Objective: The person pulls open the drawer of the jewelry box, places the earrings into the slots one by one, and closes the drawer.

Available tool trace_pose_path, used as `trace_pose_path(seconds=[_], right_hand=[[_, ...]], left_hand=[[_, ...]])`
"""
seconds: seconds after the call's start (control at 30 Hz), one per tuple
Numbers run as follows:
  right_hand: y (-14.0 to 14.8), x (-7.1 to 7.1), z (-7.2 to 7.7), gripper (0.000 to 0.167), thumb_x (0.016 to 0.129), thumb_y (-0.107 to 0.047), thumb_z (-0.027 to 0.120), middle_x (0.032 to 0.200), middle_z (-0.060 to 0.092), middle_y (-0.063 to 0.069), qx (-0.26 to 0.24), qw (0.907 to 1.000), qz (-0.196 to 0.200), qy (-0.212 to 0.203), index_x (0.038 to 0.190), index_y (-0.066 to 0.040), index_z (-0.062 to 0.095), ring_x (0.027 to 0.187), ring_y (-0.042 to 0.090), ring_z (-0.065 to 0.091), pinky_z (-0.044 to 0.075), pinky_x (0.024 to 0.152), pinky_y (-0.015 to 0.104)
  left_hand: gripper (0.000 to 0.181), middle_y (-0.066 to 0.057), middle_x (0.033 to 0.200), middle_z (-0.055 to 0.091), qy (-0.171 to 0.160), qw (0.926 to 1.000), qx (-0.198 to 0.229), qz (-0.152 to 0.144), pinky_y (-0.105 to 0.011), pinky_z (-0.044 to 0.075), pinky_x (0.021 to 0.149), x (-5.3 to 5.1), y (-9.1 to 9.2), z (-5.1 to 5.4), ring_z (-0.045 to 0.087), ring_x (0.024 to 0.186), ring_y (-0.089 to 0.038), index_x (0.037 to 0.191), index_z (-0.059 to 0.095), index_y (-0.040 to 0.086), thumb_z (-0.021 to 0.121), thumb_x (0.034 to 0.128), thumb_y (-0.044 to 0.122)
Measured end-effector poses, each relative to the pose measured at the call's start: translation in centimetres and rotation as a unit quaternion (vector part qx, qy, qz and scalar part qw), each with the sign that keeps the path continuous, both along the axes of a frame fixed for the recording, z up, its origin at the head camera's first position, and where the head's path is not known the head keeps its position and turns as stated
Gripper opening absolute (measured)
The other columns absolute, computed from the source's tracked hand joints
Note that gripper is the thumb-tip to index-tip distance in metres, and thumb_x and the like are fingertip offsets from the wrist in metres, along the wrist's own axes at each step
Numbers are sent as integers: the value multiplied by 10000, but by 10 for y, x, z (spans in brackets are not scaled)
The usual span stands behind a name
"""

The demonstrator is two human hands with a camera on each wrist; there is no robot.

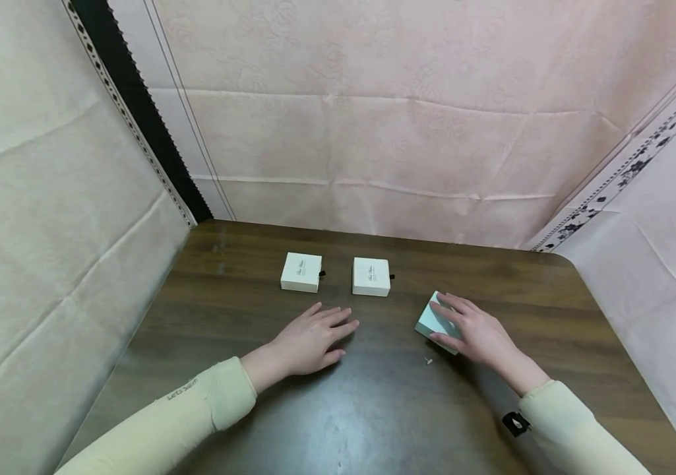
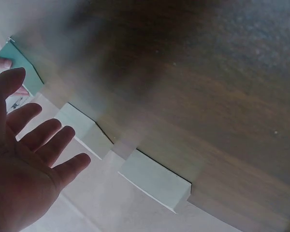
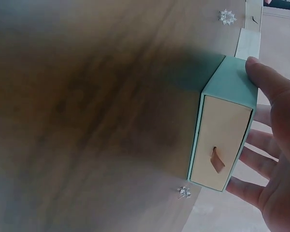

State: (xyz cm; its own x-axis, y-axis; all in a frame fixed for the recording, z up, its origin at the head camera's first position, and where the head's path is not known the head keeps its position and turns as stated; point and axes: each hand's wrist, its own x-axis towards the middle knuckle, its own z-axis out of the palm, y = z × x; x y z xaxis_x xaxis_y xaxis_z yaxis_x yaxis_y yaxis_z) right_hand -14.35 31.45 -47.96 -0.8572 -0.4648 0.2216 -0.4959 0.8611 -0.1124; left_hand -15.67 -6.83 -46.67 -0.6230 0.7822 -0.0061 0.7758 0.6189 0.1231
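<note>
My right hand (image 1: 477,330) lies over a mint-green drawer box (image 3: 229,82) on the table, fingers extended across its top and thumb at one edge. The box's cream drawer front, with a brown pull tab (image 3: 217,161), shows in the right wrist view. A small silver flower-like ornament (image 3: 184,192) lies beside that box, and a second silver ornament (image 3: 227,17) sits farther off. Over the middle of the table, my left hand (image 1: 314,343) spreads its fingers and holds nothing. Beyond it stand two white lettered boxes, a left one (image 1: 301,272) and a right one (image 1: 371,276).
The dark brown wooden table (image 1: 243,244) is enclosed by pale cloth at the back (image 1: 338,145) and on both sides. Black pull tabs stick out from the right sides of the white boxes. A small black device (image 1: 516,423) sits at my right sleeve.
</note>
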Motion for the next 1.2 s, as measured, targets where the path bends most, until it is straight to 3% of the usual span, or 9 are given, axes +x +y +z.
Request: trace_pose_path(seconds=[0.57, 1.2], right_hand=[[-16, -32, 8, 672, 977, -440, 773, 1585, 536, 193, 215, 9982, -430, -371, 1520, -80, 609, 1422, 440, 531, 606, 856, 619], [-28, -67, 13, 721, 1048, -483, 656, 1656, 419, 247, 678, 9893, -968, -856, 1600, -48, 491, 1489, 472, 444, 569, 943, 664]], left_hand=[[598, -92, 1673, 451, -25, 9999, -122, 18, -572, 312, 1268, 0, 4, 2, 456, 1529, -269, 1608, 521, 200, 668, 1065, 403], [605, -87, 1675, 448, 72, 9998, -197, -52, -572, 319, 1265, -5, 12, 0, 476, 1515, -262, 1613, 512, 205, 662, 1066, 415]])
